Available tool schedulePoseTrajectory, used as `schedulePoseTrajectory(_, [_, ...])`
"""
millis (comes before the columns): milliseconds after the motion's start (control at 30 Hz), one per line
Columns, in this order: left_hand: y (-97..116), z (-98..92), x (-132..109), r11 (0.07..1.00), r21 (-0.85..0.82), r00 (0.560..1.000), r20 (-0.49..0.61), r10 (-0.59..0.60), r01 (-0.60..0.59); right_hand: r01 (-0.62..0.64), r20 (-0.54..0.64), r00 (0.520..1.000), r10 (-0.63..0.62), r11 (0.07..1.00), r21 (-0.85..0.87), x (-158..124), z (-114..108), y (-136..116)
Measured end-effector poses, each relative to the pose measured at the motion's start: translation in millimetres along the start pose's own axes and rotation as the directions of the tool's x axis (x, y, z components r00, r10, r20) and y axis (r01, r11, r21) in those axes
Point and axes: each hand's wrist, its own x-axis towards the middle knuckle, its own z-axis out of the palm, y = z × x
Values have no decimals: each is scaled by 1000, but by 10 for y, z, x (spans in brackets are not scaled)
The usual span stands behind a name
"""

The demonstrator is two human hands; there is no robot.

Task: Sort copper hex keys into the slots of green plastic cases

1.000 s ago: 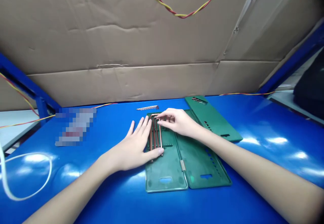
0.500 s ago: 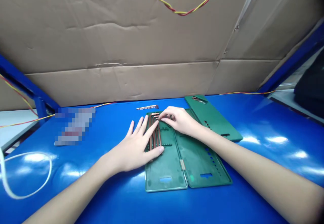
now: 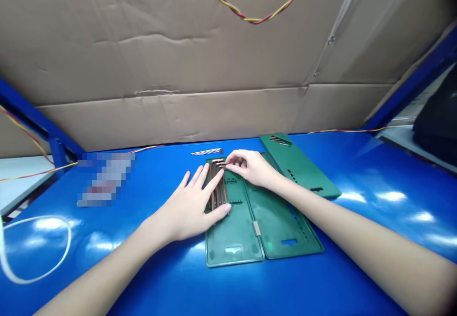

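An open green hex key case (image 3: 235,251) lies on the table, its two halves spread flat. Several copper-coloured hex keys (image 3: 216,192) sit side by side in its left half, short ends toward the back. My left hand (image 3: 189,206) rests over them with fingers spread, index finger and thumb touching the keys. At the back of that half, my right hand (image 3: 250,166) is closed in a pinch at the short end of one hex key; its fingertips partly hide the grip. Behind the case lies a loose group of small hex keys (image 3: 207,152).
A second green case (image 3: 303,168), closed, lies at the back right, overlapping the open one. A blurred-out packet (image 3: 107,178) is at the left on the blue table (image 3: 160,278). A white cable loop (image 3: 67,249) lies front left. Twisted wire (image 3: 253,21) hangs before the cardboard wall (image 3: 214,64).
Both hands hold nearly the same pose at the keys. The front end of the open case appears slightly farther back, and the view has shifted a little.
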Motion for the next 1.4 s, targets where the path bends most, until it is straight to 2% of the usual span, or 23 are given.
schedulePoseTrajectory(267, [38,-16,11,997,70,999,1,-36,35,-68,14,998,68,998,16,22,-18,-24])
schedulePoseTrajectory(633, [70,-17,29,991,119,998,-44,-50,54,8,-33,999,-12,990,-139,12,21,-28])
schedulePoseTrajectory(1067, [94,-3,34,991,108,996,-44,-73,78,-28,-32,999,25,995,-99,34,30,-10])
schedulePoseTrajectory(1400, [39,97,85,996,-43,997,23,-73,74,65,13,998,-64,991,-116,-44,3,20])
